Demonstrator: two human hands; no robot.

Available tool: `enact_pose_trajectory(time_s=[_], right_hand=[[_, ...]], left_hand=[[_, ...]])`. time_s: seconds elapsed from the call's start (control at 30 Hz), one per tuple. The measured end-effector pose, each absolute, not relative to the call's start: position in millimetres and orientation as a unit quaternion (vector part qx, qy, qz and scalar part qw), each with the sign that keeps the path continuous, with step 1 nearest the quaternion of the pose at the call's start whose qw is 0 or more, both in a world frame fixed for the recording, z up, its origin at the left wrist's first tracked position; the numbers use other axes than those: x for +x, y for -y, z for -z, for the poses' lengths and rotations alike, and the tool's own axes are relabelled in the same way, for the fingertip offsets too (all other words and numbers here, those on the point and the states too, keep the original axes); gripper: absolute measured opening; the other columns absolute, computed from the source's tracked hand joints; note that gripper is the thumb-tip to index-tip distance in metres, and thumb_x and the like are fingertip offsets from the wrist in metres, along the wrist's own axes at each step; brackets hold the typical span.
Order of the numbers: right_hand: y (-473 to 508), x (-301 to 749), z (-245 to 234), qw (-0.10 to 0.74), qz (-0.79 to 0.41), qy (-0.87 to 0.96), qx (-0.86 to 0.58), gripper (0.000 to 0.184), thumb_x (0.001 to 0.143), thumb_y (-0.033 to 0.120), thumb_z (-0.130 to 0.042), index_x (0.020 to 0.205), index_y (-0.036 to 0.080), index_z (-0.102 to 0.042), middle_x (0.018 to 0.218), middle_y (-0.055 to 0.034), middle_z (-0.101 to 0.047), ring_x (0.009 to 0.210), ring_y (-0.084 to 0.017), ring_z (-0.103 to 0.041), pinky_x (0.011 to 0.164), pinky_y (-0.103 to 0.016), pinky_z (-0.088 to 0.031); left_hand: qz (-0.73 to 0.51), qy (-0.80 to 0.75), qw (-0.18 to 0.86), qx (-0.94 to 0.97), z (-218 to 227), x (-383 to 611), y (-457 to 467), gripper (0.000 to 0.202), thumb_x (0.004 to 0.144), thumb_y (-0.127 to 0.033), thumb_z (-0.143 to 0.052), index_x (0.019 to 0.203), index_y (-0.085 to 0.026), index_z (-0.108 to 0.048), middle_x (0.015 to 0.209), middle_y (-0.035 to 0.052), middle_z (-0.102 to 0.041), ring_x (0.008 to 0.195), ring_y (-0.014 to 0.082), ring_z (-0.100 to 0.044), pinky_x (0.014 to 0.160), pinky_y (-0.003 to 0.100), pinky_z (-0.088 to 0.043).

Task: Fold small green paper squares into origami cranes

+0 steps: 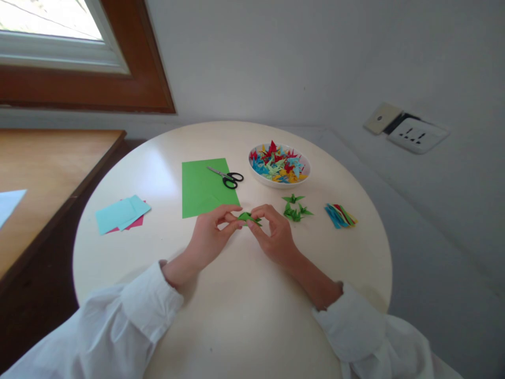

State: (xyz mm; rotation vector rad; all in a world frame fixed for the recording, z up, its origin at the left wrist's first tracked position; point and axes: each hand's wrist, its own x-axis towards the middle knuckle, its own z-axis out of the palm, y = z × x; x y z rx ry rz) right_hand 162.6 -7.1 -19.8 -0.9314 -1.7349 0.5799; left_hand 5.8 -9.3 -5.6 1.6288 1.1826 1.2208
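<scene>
Between my two hands, just above the table, is a small piece of folded green paper [249, 218]. The fingertips of my left hand [213, 231] pinch its left side. On the other side, the thumb and fingers of my right hand [276, 237] are closed on it. Fingers hide part of the paper. Several green paper cranes [294, 211] lie just right of my right hand. A flat green sheet [201, 192] lies beyond my left hand, with black-handled scissors [230, 179] resting partly on it.
A white bowl [276, 184] full of colourful paper cranes stands at the back. Thin coloured paper strips [341, 216] lie on the right. Light blue and pink sheets [122, 215] are at the left of the round white table [236, 316]. A wooden desk [51, 173] stands farther left.
</scene>
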Motion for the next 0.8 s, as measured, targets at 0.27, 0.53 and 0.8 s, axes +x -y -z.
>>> enact_pose_trajectory(time_s=[0.27, 0.53, 0.8], right_hand=[[7.1, 162.1, 18.5, 0.51, -0.22, 0.728, -0.402, 0.006, 0.077, 0.017, -0.055, 0.074, 0.021, -0.053, 0.075, -0.0019, -0.061, 0.073, -0.016, -0.057, 0.069, -0.031, -0.046], [8.3, 162.7, 18.7, 0.493, -0.235, 0.731, -0.409, 0.006, 0.081, 0.021, -0.051, 0.075, 0.021, -0.052, 0.074, -0.0022, -0.06, 0.072, -0.016, -0.057, 0.068, -0.03, -0.045], [8.9, 162.3, 18.5, 0.481, -0.266, 0.726, -0.413, 0.009, 0.081, 0.023, -0.051, 0.073, 0.019, -0.054, 0.07, -0.0008, -0.059, 0.067, -0.014, -0.055, 0.064, -0.027, -0.044]], left_hand=[[-0.482, -0.444, 0.422, 0.627, 9.1, 6.5, 5.4, 0.011, 0.07, -0.026, -0.065, 0.075, -0.016, -0.064, 0.062, 0.0009, -0.065, 0.059, 0.0137, -0.06, 0.061, 0.026, -0.05], [-0.477, -0.432, 0.463, 0.609, 8.6, 6.6, 3.6, 0.013, 0.067, -0.027, -0.068, 0.071, -0.015, -0.062, 0.063, 0.0003, -0.062, 0.059, 0.0116, -0.056, 0.058, 0.023, -0.047], [-0.455, -0.441, 0.468, 0.617, 8.2, 7.2, 3.8, 0.015, 0.069, -0.029, -0.066, 0.069, -0.015, -0.06, 0.058, -0.0015, -0.057, 0.055, 0.0103, -0.05, 0.053, 0.022, -0.042]])
